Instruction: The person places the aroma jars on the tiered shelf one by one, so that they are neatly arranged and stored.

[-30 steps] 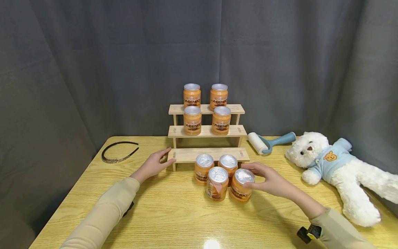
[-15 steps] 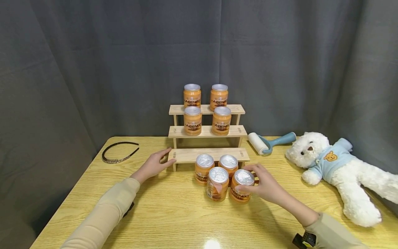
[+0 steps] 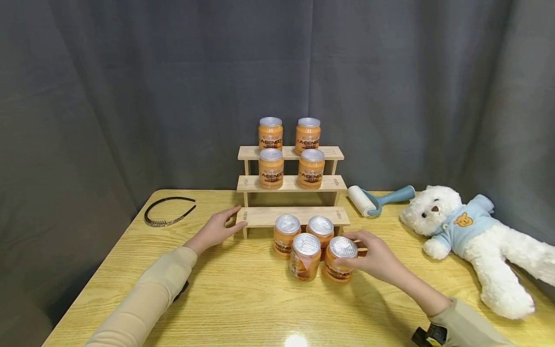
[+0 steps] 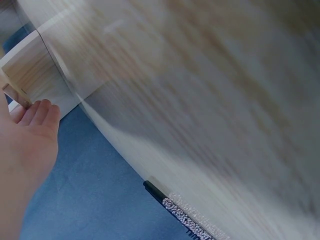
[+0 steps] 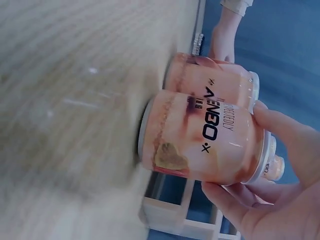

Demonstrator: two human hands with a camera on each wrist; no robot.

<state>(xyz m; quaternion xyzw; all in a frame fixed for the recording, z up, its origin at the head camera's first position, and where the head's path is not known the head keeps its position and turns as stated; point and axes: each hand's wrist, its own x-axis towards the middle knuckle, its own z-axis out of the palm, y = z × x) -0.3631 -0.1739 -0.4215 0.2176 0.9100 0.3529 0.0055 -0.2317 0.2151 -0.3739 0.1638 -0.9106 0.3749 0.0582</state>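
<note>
My right hand grips an orange jar with a silver lid, thumb on its near side and fingers behind, high near the lid. In the right wrist view that jar stands close over the tabletop, its printed label facing the camera. Beside it are a jar with a pinkish patch and two more jars, one on the left and one behind. My left hand holds the left end of the three-step wooden stand, its thumb at the front edge of the lowest board.
Two jars stand on the top step and two on the middle step. A black hairband lies left, a lint roller right of the stand. A white teddy bear lies at the right edge. Dark curtain hangs behind.
My right hand has shifted slightly, its thumb sliding further across the near side of the jar. The left hand stays on the stand. The whole head view has shifted a little.
</note>
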